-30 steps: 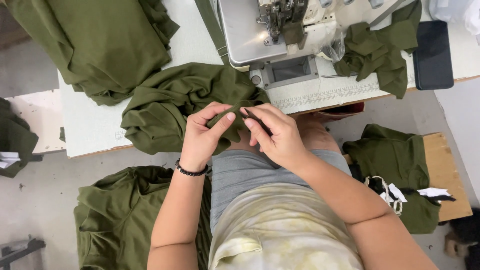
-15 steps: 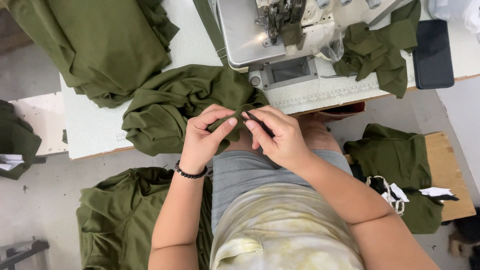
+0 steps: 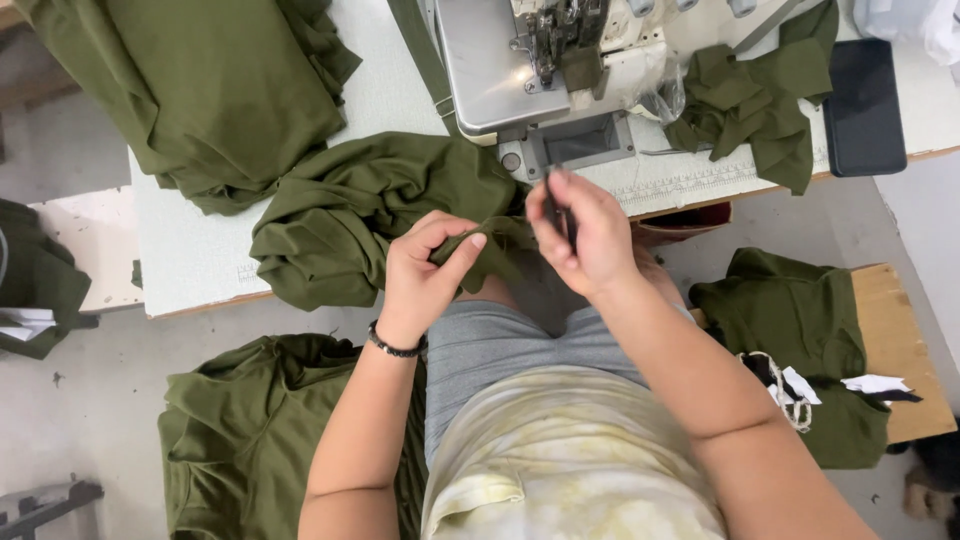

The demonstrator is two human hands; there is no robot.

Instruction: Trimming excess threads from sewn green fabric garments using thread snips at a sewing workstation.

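An olive green garment lies bunched on the white table in front of a grey sewing machine. My left hand pinches an edge of this garment between thumb and fingers, just off the table's front edge. My right hand is beside it, to the right, closed on a thin dark tool that points up toward the machine. A black bracelet is on my left wrist.
A large pile of olive fabric fills the table's far left. More olive pieces and a black phone lie right of the machine. Olive cloth heaps on the floor at left; another piece rests on a wooden stool.
My right hand has lifted up and toward the machine with the dark tool. My left hand keeps its pinch on the garment's edge.
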